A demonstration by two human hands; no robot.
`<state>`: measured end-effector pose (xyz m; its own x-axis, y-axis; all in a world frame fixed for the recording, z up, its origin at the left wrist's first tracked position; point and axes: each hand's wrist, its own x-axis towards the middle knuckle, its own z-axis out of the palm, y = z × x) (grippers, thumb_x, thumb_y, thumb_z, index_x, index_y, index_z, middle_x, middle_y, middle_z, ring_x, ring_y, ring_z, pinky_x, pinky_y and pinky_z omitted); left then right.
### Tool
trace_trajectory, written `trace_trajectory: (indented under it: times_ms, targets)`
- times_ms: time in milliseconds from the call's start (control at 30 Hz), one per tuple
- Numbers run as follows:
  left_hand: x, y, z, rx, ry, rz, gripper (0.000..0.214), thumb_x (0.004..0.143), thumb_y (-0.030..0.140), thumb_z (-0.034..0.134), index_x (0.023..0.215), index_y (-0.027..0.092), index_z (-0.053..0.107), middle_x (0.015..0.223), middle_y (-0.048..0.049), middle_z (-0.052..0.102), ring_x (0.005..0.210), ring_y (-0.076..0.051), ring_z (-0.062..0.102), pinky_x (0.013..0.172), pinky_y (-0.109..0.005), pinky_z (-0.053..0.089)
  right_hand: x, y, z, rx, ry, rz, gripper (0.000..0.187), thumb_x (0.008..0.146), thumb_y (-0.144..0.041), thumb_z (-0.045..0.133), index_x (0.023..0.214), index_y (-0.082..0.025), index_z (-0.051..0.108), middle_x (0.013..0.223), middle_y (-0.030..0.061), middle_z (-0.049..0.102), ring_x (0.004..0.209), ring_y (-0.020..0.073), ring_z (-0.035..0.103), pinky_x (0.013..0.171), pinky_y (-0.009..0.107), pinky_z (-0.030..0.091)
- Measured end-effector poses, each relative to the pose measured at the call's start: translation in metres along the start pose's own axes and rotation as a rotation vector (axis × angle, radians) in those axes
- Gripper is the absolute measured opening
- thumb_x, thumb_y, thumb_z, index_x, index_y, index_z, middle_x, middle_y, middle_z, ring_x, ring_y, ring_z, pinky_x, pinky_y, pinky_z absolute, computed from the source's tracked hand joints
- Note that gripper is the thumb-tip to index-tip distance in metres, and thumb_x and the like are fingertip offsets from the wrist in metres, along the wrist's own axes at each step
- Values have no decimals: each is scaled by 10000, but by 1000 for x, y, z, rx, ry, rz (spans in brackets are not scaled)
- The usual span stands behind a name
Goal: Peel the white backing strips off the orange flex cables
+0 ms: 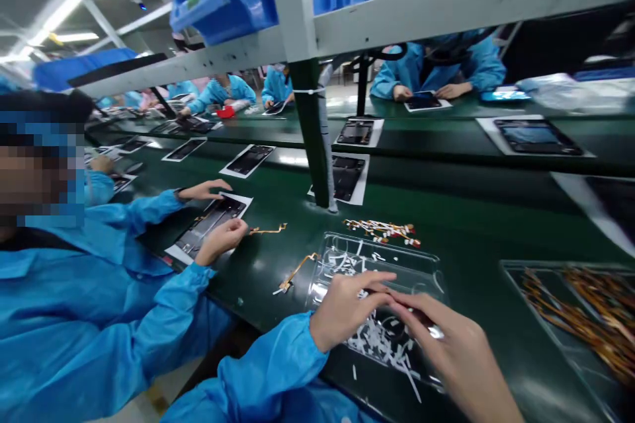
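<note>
My left hand (344,307) and my right hand (449,337) meet fingertip to fingertip above a clear plastic tray (431,258). The fingers of both are pinched together; anything between them is too small or hidden to make out. Something shiny and pale shows at a finger of my right hand. White paper-like scraps (380,344) lie in the tray, partly covered by my hands. Just behind the tray is a pile of orange flex cables (381,230) with white bits on them. A single flex cable (296,274) lies at the tray's left edge.
On the right, another clear tray (516,271) holds many orange-brown flex cables (585,317). A co-worker's hands (223,238) work at a tablet-like device (211,221) on the left. More devices (251,160) lie along the green bench. A post (315,139) stands ahead under a shelf beam (421,10).
</note>
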<state>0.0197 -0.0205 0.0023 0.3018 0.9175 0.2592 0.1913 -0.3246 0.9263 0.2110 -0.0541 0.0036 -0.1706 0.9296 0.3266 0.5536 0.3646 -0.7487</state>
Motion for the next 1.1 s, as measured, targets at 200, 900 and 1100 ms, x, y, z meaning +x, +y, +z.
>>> trace_trajectory:
  times_ms: [200, 900, 1100]
  targets:
    - [10, 3, 2, 57, -37, 108, 339, 1000, 229, 619, 1335, 224, 667, 1111, -33, 806, 1027, -166, 779, 990, -291, 622, -1, 13, -15, -32, 7, 70, 302, 933, -522, 622, 1008, -281, 789, 865, -5, 806, 704, 202, 778, 591, 221, 616]
    - [-1, -12, 16, 430, 316, 394, 105, 939, 165, 690, 1026, 214, 721, 919, -35, 789, 822, -147, 744, 725, -301, 632, 3, -18, 8, 243, 121, 365, 219, 918, -434, 697, 1008, -249, 774, 863, 26, 764, 696, 170, 754, 663, 262, 654]
    - [-4, -18, 14, 490, 300, 394, 130, 913, 136, 686, 1016, 213, 710, 892, -31, 784, 785, -158, 734, 707, -313, 614, 5, -18, 13, 131, 42, 321, 233, 955, -440, 641, 1053, -273, 772, 747, -3, 722, 554, 132, 668, 512, 248, 552]
